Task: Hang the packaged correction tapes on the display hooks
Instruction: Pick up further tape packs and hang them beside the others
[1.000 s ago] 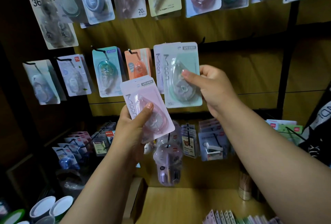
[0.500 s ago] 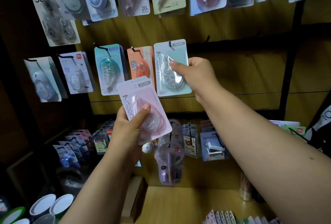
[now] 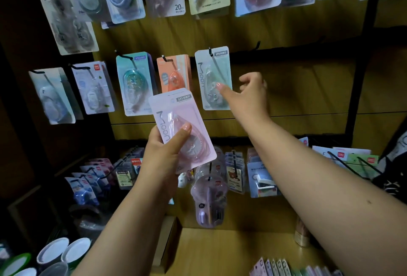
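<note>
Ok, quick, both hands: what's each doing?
Left hand: grips the pink correction tape pack.
Right hand: holds nothing, thumb touching the hung mint correction tape pack.

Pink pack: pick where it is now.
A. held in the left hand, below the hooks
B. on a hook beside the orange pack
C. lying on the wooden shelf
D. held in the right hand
A: the left hand grips the pink pack in front of the display, on no hook.

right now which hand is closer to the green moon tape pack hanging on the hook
Right. The right hand has its thumb tip against the front of the green Moon pack, other fingers loosely curled beside it. The left hand is lower and to the left, gripping the pink Moon pack.
</note>
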The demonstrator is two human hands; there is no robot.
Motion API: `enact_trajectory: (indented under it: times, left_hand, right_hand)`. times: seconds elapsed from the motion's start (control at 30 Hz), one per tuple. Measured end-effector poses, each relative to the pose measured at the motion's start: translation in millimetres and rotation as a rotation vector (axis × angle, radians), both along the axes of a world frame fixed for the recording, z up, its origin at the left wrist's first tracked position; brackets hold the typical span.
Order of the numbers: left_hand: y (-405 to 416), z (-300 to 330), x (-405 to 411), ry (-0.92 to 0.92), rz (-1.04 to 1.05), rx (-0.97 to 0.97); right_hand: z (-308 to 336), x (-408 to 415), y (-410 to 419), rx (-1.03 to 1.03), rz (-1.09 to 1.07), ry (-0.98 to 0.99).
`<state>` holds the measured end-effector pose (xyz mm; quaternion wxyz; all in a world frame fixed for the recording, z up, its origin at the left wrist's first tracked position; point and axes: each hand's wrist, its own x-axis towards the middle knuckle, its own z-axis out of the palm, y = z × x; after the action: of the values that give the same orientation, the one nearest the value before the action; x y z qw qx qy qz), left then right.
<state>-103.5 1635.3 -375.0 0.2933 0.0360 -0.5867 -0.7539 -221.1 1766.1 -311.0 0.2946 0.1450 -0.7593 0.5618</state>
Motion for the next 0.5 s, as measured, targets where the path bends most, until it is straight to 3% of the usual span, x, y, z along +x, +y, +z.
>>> enact_trajectory:
  times: [0.07, 0.2, 0.5]
  left_hand:
    - [3.0, 0.0, -0.4, 0.005, -0.009, -0.013]
    - [12.7, 1.5, 0.1, 0.024, -0.045, -0.026]
    - [23.4, 4.5, 4.8, 0.014, -0.055, -0.076]
  right_hand:
    - [-11.9, 22.4, 6.9, -0.015, 0.148, 0.01]
    - [-35.5, 53.1, 11.3, 0.046, 0.614, -0.228]
    - [-44.5, 61.5, 22.8, -0.047, 0.699, -0.245]
